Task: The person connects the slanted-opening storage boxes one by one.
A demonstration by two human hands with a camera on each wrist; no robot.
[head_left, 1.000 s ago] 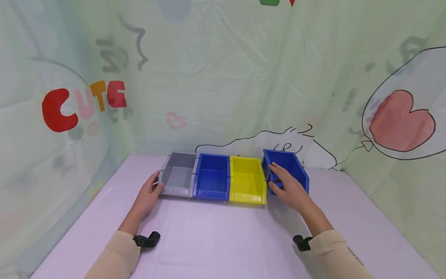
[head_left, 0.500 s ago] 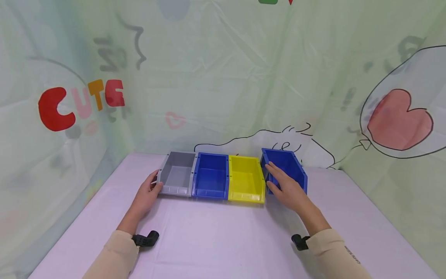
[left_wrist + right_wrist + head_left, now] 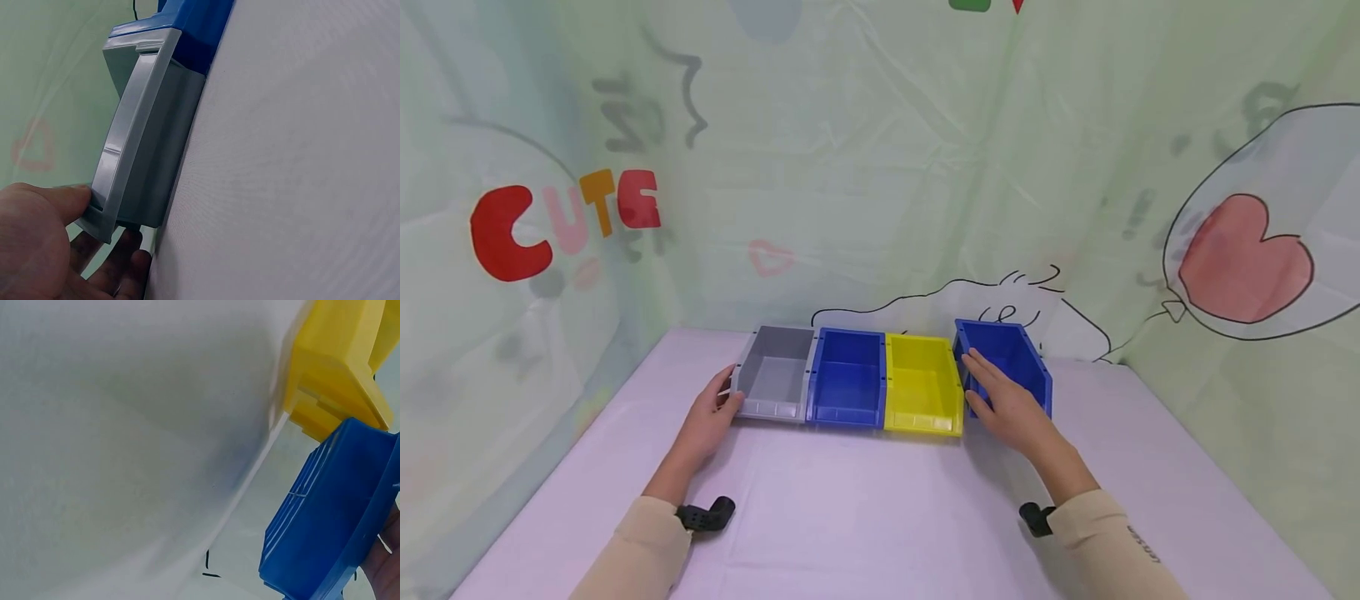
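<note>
In the head view, a grey bin (image 3: 775, 371), a blue bin (image 3: 848, 379) and a yellow bin (image 3: 921, 383) stand side by side in a row. A second blue bin (image 3: 1021, 367) sits at the right end, turned at an angle to the row. My left hand (image 3: 709, 417) grips the grey bin's front left corner, thumb on the front lip and other fingers behind the side wall. My right hand (image 3: 1011, 412) holds the second blue bin, covering part of its left side. From the right wrist, this bin looks tilted beside the yellow one, with fingers (image 3: 378, 562) at its wall.
A pale cloth covers the table (image 3: 880, 517) before the bins. Behind them and at both sides hangs a printed curtain (image 3: 865, 167), close to the bins' backs. A black wrist camera (image 3: 707, 515) is strapped at the left sleeve, another camera (image 3: 1036, 520) at the right.
The head view has turned slightly to the right, so everything sits further left in it. Both hands keep their places on the bins, which stay arranged as before.
</note>
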